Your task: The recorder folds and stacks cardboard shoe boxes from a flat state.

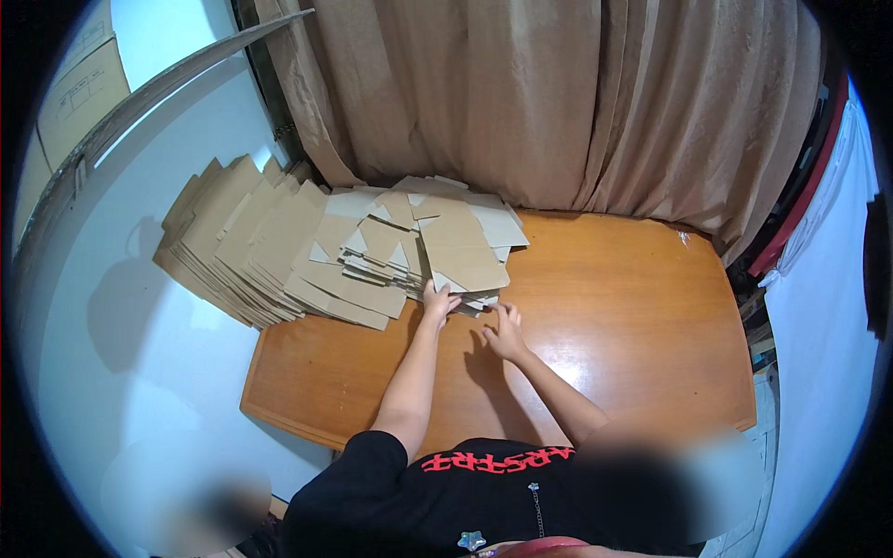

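Note:
A pile of flattened brown cardboard boxes (462, 251) lies near the back middle of the wooden table. At the pile's near left corner, my left hand (438, 303) is closed on the edge of the top flat cardboard box; its fingers are partly hidden against the pile. My right hand (505, 333) is by the near right corner of the same pile, fingers bent and apart, with nothing visible in them. Whether its fingertips touch the cardboard edges, I cannot tell. Several smaller flaps with pale undersides stick out of the pile's left side.
A long leaning row of flat cardboard sheets (244, 244) spreads left of the pile, reaching past the table edge. The wooden table (633, 316) extends to the right. Brown curtains (521, 102) hang behind it. Cartons (86, 93) stand at upper left; white cloth (823, 307) hangs right.

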`<state>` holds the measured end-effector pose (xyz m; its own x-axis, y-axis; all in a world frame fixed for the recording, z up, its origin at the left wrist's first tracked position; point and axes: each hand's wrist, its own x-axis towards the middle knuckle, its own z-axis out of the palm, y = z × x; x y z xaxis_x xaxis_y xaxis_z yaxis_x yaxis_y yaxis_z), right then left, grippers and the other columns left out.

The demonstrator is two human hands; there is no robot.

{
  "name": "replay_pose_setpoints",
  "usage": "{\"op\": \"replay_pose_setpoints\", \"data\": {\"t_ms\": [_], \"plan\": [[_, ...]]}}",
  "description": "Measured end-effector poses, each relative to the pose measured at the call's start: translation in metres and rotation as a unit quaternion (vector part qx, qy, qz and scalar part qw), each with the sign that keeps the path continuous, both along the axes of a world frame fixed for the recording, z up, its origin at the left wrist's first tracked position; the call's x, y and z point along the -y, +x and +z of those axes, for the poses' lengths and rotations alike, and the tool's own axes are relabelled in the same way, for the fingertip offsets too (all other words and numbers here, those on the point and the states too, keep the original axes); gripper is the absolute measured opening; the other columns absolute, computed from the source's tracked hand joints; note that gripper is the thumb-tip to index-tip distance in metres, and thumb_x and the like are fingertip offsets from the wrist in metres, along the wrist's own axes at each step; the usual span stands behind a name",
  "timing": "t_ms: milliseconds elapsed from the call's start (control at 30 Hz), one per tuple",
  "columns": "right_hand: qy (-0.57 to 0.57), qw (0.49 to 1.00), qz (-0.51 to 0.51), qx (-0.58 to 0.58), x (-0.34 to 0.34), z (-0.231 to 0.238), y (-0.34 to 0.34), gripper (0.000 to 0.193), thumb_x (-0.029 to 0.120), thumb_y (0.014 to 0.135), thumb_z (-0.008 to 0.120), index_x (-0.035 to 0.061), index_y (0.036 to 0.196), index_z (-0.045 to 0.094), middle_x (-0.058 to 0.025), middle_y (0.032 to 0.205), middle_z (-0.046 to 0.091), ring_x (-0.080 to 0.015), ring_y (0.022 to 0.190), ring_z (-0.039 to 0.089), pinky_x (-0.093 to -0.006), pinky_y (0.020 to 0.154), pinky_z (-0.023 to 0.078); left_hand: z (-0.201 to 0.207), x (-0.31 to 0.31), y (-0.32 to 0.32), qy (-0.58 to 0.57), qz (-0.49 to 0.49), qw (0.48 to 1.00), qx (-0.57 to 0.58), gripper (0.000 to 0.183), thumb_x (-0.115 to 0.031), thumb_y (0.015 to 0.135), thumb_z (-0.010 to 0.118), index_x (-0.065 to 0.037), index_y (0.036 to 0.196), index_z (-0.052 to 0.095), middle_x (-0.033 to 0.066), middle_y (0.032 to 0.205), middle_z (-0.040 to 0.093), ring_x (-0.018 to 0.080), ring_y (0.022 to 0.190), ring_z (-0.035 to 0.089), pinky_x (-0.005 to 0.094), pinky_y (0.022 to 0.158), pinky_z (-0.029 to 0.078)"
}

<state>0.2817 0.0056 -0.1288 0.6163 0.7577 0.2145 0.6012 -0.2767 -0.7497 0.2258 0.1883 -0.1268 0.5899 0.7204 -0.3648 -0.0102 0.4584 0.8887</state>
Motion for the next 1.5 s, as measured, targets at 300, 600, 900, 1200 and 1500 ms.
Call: {"op": "replay_pose_setpoints", "data": {"t_ms": [300, 600, 900, 1200, 1500], "plan": [[0.161, 0.981, -0.102, 0.031, 0.014, 0.058, 0.037, 0.046, 0.020, 0.081, 0.060, 0.0056, 0.120, 0.042, -0.0182, 0.118, 0.038, -0.0317, 0.114, 0.037, -0.0404, 0.097, 0.030, 0.027, 0.046, -0.013, 0.365, 0.091, 0.927, 0.003, 0.016, -0.012, 0.093, 0.041, -0.002, 0.106, 0.043, 0.0158, 0.091, 0.054, 0.0283, 0.081, 0.059, 0.0395, 0.064, 0.052], [0.220, 0.938, -0.161, -0.215, 0.073, 0.098, 0.074, 0.061, 0.037, 0.085, 0.057, 0.0068, 0.132, 0.032, -0.0181, 0.126, 0.034, -0.0275, 0.111, 0.042, -0.0358, 0.080, 0.046, 0.070, 0.122, -0.078, 0.567, 0.098, 0.817, 0.018, 0.015, 0.003, 0.087, 0.041, 0.002, 0.100, 0.050, 0.0205, 0.103, 0.061, 0.0333, 0.093, 0.061, 0.0375, 0.074, 0.050], [0.213, 0.922, -0.264, -0.186, 0.133, 0.053, 0.082, 0.098, 0.037, 0.069, 0.073, -0.0040, 0.136, 0.014, -0.0255, 0.136, 0.025, -0.0343, 0.123, 0.032, -0.0385, 0.100, 0.031, 0.064, 0.173, -0.098, 0.603, 0.104, 0.787, 0.073, 0.012, -0.002, 0.090, 0.040, 0.002, 0.099, 0.049, 0.0161, 0.101, 0.063, 0.0283, 0.089, 0.063, 0.0332, 0.078, 0.050], [0.211, 0.893, -0.288, -0.272, 0.214, 0.019, 0.088, 0.028, 0.018, 0.093, 0.045, 0.0002, 0.114, 0.047, -0.0126, 0.091, 0.060, -0.0194, 0.074, 0.062, -0.0293, 0.059, 0.051, 0.045, 0.187, -0.086, 0.318, 0.094, 0.938, 0.101, 0.017, -0.020, 0.096, 0.040, -0.004, 0.101, 0.041, 0.0079, 0.093, 0.054, 0.0140, 0.081, 0.056, 0.0306, 0.066, 0.053], [0.339, 0.859, -0.265, -0.278, 0.240, 0.042, 0.081, 0.025, 0.014, 0.093, 0.043, -0.0063, 0.105, 0.052, -0.0129, 0.087, 0.061, -0.0184, 0.073, 0.062, -0.0281, 0.063, 0.051, 0.056, 0.185, -0.062, 0.268, 0.129, 0.938, 0.176, 0.020, -0.021, 0.096, 0.041, -0.004, 0.106, 0.038, 0.0091, 0.098, 0.054, 0.0202, 0.086, 0.058, 0.0352, 0.072, 0.052]]}}
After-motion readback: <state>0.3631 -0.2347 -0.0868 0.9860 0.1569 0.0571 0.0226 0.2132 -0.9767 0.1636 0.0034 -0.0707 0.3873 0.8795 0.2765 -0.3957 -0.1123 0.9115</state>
